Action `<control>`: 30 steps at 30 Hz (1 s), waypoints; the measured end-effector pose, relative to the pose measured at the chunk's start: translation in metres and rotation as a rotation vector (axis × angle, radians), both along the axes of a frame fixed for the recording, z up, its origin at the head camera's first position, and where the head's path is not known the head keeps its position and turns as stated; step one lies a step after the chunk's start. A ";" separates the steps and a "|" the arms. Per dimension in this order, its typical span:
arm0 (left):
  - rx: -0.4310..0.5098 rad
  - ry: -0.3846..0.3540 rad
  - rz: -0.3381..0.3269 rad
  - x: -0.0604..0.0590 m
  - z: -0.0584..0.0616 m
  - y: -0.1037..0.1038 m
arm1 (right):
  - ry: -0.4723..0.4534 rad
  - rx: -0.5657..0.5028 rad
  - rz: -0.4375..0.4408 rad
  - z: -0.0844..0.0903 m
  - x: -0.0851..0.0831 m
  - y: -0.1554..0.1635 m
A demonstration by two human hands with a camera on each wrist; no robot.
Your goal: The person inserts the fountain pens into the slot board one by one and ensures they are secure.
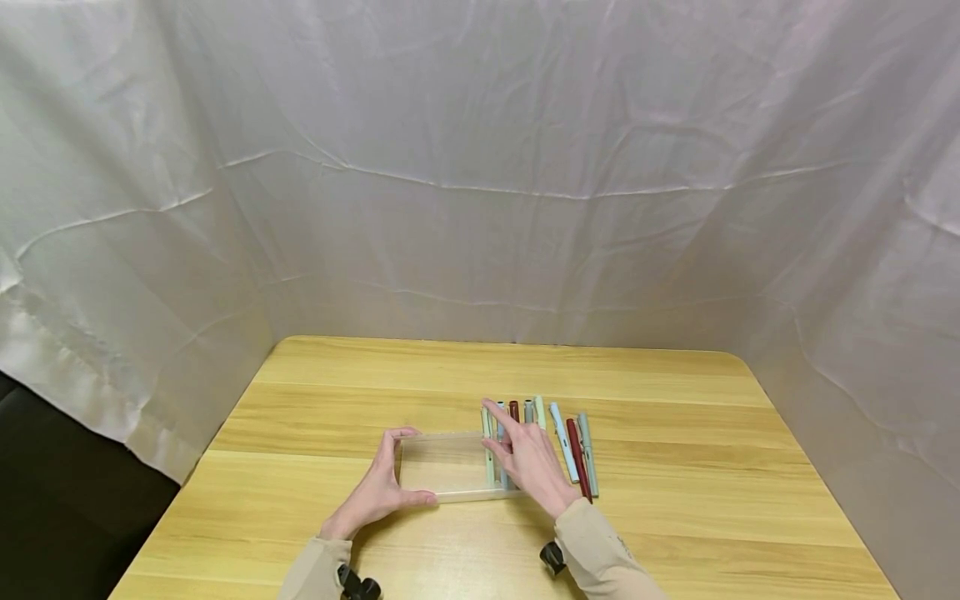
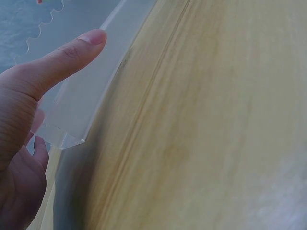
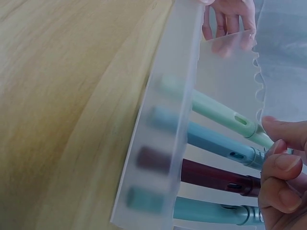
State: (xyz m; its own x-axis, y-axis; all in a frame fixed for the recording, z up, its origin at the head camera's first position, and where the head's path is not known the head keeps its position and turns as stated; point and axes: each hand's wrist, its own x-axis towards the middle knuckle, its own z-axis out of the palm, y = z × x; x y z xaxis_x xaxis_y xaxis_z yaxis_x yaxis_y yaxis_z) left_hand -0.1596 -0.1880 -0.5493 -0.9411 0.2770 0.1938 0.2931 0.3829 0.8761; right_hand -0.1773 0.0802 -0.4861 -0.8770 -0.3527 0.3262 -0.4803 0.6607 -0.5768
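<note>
Holding four pastel pens, the frosted translucent tray [image 1: 442, 467] lies flat.

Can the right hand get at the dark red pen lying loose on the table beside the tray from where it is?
Probably yes. The right hand rests on pens in the translucent tray, and the dark red pen lies just to its right on the bare table, with nothing over it.

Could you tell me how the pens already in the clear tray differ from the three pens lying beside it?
The pens in the tray sit inside the clear tray, under the right hand; the three loose pens lie bare on the wooden table, untouched. The tray pens lie side by side; the loose ones fan slightly. Both groups mix pale green, blue and dark red.
</note>
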 end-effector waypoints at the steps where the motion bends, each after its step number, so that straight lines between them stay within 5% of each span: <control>1: 0.002 -0.004 0.001 0.000 0.000 0.000 | 0.000 -0.001 0.002 0.000 0.000 0.000; 10: -0.003 0.000 0.004 0.000 -0.001 0.001 | -0.008 -0.050 0.013 -0.002 0.002 0.003; 23: -0.003 -0.009 0.009 0.000 0.001 0.001 | 0.113 -0.274 0.020 -0.015 0.011 0.032; 30: 0.018 -0.036 -0.005 0.000 0.000 0.001 | 0.072 -0.429 -0.044 -0.028 0.012 0.057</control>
State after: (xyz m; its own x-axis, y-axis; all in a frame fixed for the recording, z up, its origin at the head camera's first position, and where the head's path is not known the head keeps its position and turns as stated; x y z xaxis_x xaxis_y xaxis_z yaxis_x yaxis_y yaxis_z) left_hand -0.1597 -0.1872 -0.5490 -0.9464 0.2782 0.1642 0.2626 0.3661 0.8928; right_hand -0.1649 0.1375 -0.5138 -0.8578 -0.1348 0.4960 -0.5061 0.3897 -0.7694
